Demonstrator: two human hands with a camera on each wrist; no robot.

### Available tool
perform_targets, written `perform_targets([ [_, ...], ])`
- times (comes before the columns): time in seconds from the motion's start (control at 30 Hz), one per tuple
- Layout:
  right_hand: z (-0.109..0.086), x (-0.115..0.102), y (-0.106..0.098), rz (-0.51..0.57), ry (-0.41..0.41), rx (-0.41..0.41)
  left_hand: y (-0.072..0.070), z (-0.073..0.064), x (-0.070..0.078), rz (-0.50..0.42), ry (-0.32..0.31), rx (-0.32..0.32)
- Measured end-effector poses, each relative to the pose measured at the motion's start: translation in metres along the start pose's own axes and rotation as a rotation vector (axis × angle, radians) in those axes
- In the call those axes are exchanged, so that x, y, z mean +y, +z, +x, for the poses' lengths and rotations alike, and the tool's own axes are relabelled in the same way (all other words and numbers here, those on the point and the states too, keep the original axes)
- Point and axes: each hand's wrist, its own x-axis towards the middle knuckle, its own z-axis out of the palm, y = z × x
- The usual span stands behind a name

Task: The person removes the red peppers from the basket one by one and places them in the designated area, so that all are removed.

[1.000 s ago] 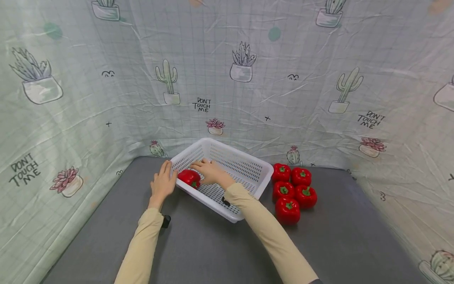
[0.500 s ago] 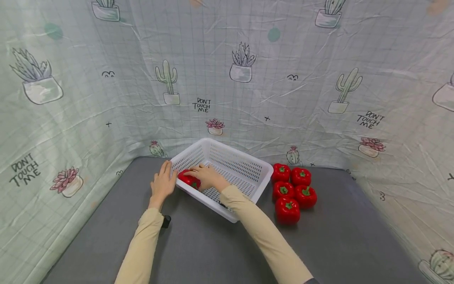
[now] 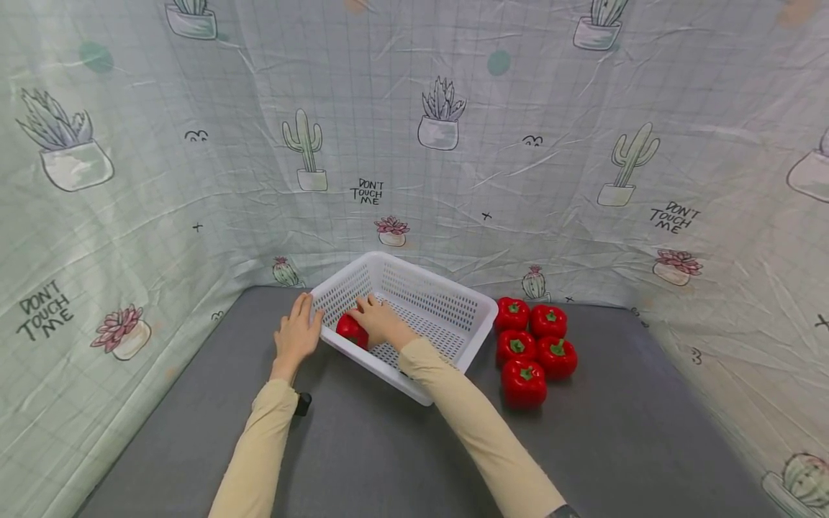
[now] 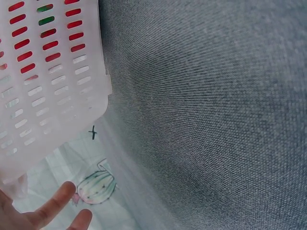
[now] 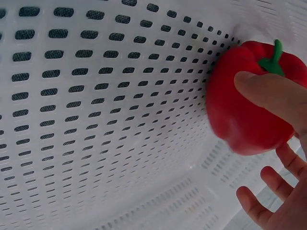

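Observation:
A white slotted plastic basket stands at an angle on the grey surface. Inside its left end, my right hand holds a red bell pepper. The right wrist view shows the thumb pressed on the pepper near its green stem, with the other fingers under and beyond it, several spread apart. At the basket's left corner my left hand rests against the outside and rim, fingers straight. Its fingertips show beside the basket wall in the left wrist view; the thumb is hidden there.
Several red bell peppers stand in a cluster on the table right of the basket. A pale cactus-print cloth hangs behind and along both sides. A small black device sits at the left wrist.
My right hand has come down onto the pepper and taken hold of it. The pepper has shifted slightly right and turned, its stem now out of the head view. The left hand stays put.

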Motion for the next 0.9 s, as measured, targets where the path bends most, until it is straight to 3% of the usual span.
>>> perform_targets([
  [0.23,0.0004,0.0045,0.0059,-0.046,0.040,-0.034,0.0017,0.0019,-0.0003,-0.006,0.002,0.012],
  [0.5,-0.0051,0.0001,0.0020,-0.038,0.007,-0.060,0.0008,0.0000,-0.0019,-0.005,0.005,0.004],
  [0.77,-0.0074,-0.0003,0.0024,-0.099,0.029,-0.068,0.0019,-0.0005,-0.0007,-0.003,0.013,0.010],
  [0.9,-0.0069,0.0023,0.0030,-0.121,0.000,-0.070,0.0006,-0.0006,-0.0016,0.004,0.010,0.010],
])
